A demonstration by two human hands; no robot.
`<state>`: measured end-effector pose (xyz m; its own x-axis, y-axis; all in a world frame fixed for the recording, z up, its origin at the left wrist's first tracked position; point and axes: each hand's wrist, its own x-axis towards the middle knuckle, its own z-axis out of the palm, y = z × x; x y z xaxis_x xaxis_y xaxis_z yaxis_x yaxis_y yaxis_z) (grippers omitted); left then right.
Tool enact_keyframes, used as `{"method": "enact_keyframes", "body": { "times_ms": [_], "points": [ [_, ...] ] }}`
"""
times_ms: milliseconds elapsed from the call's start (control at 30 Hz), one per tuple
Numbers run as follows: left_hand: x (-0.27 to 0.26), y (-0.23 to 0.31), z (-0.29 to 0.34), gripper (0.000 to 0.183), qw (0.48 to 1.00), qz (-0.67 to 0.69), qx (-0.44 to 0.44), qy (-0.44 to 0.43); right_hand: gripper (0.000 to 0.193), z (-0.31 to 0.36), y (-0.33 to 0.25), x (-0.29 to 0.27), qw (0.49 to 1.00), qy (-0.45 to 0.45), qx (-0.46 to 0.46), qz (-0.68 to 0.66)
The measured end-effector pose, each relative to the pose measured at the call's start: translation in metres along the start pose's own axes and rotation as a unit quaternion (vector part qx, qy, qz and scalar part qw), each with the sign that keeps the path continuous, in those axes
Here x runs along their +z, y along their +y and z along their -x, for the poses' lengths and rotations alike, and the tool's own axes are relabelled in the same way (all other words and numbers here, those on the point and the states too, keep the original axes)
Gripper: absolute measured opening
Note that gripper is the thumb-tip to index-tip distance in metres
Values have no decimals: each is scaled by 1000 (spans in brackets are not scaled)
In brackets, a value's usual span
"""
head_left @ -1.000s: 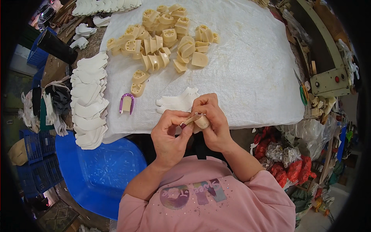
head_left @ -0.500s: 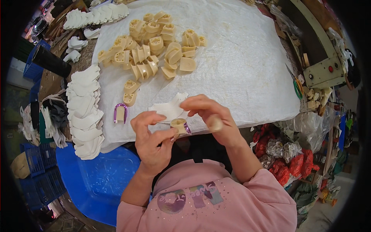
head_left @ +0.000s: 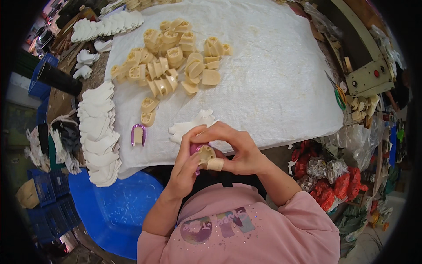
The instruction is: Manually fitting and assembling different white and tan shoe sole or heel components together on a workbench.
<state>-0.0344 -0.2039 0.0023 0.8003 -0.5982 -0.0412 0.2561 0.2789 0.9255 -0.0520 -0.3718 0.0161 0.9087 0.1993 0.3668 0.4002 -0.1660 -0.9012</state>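
Close to my chest, at the table's near edge, both hands are closed around a beige plastic shoe heel [head_left: 205, 155] with shiny purple material around its side. My left hand [head_left: 185, 163] grips it from the left, fingers along the purple. My right hand [head_left: 239, 152] curls over from the right, its fingertips meeting the left ones; a pale cover [head_left: 215, 165] wraps its thumb. Just beyond lie white curved cut pieces [head_left: 184, 128]. A second heel, edged in purple [head_left: 139, 135], stands to the left, near two bare beige heels [head_left: 148, 111].
A heap of beige heels [head_left: 169, 55] lies on the white sheet [head_left: 272, 75]. Overlapping white pieces [head_left: 99, 132] line the left edge. Green-and-orange-handled scissors [head_left: 340, 97] rest at the right. A blue basin [head_left: 118, 207] sits below left; red bags [head_left: 340, 187] are below right.
My hands have come together around the heel and drawn it slightly closer. The right hand, apart from it before, now holds it too. The heel has turned, showing its holed face.
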Motion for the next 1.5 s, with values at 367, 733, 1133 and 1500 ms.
{"method": "enact_keyframes", "body": {
  "times_ms": [367,733,1133,1500],
  "points": [
    [16,-8,-1,74,998,26,47,28,28,-3,2,13,926,-8,234,-298],
    [23,-17,0,53,964,-139,170,150,22,9,17,41,975,29,73,-207],
    [31,-13,-2,36,958,-121,173,196,32,8,14,50,990,110,-24,-86],
    [5,-12,-5,80,981,-114,135,77,35,-3,1,8,987,109,50,108]
  ]
}}
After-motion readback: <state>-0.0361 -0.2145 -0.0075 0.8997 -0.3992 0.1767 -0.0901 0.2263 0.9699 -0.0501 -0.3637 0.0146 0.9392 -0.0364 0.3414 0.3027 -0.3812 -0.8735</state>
